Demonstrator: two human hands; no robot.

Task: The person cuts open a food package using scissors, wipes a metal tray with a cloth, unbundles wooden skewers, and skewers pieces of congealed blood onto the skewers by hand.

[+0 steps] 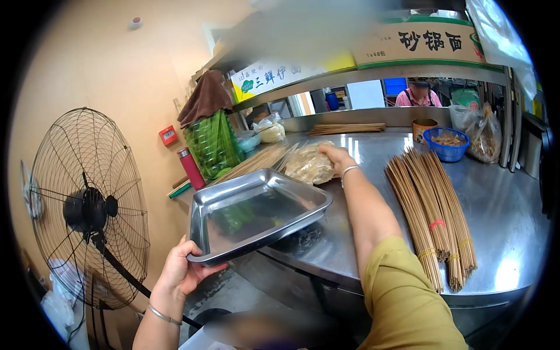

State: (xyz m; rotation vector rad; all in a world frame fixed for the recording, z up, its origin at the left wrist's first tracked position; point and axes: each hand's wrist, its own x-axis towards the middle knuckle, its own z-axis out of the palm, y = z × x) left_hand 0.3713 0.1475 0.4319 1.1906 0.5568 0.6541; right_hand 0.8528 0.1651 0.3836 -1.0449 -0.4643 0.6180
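Note:
My left hand [185, 265] grips the near left corner of a rectangular steel tray [262, 233], thumb over the rim and fingers below. The tray is tilted and juts past the counter's front edge, with nothing lying in it. Beyond its far right side, my right hand [338, 158] is closed on a clear plastic bag [309, 164] with pale contents that I cannot make out. Thin pale sticks [256, 163] lie left of the bag, partly behind the tray.
Bundles of brown wooden sticks [431, 216] lie on the steel counter [501, 233] at right. Behind them stand a blue basket [446, 151] and a can [424, 129]. A red bottle [191, 168] and a large fan [90, 204] are at left. A person [419, 96] shows through the opening.

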